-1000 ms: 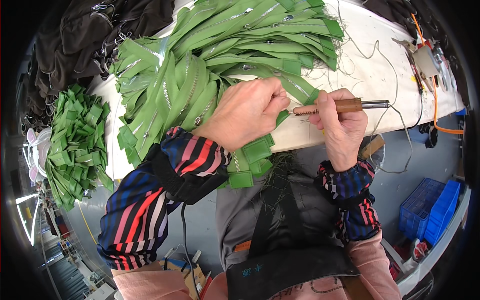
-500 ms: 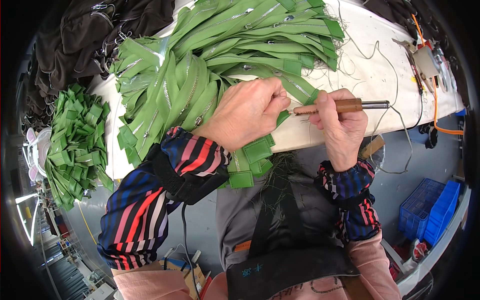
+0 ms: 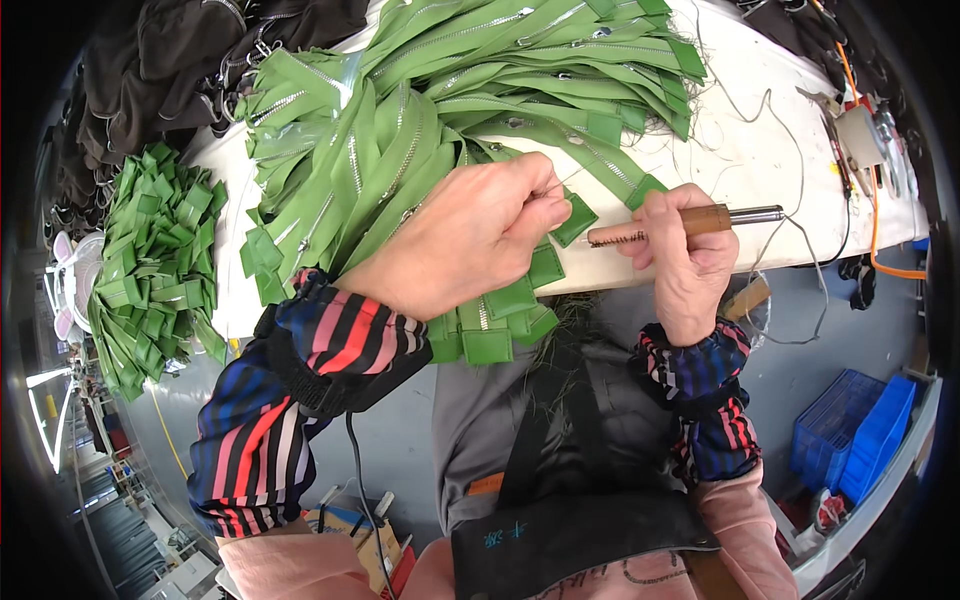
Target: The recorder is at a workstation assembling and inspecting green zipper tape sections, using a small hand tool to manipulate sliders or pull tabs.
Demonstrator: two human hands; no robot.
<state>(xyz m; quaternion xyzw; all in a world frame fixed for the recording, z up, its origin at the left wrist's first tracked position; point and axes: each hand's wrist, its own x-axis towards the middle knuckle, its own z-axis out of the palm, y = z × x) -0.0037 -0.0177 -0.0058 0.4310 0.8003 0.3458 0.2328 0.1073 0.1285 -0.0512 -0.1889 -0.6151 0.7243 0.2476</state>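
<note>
My left hand (image 3: 480, 215) is closed in a pinch over a green zipper, whose square end tab (image 3: 574, 220) sticks out beside the fingertips. My right hand (image 3: 688, 255) grips a pen-like tool (image 3: 705, 219) with a brown handle, a silver metal shaft on the right and a coppery, coiled-looking end pointing left. That end is just right of the tab, apart from it. Behind the right fingers lies another zipper's end (image 3: 648, 187). More green tabs (image 3: 488, 344) hang over the table's near edge below my left hand. A large bundle of green zippers (image 3: 400, 120) spreads beyond it.
Another pile of green zippers (image 3: 155, 270) sits at the left. Dark brown garments (image 3: 170, 60) lie at the far left. The pale table (image 3: 740, 150) carries a loose thin cord (image 3: 768, 110) and, far right, small tools (image 3: 850, 135). Blue crates (image 3: 845, 430) stand lower right.
The tool's coppery end has gone from beside my left fingertips to a small gap right of them. More of the held tab shows. The view has shifted slightly.
</note>
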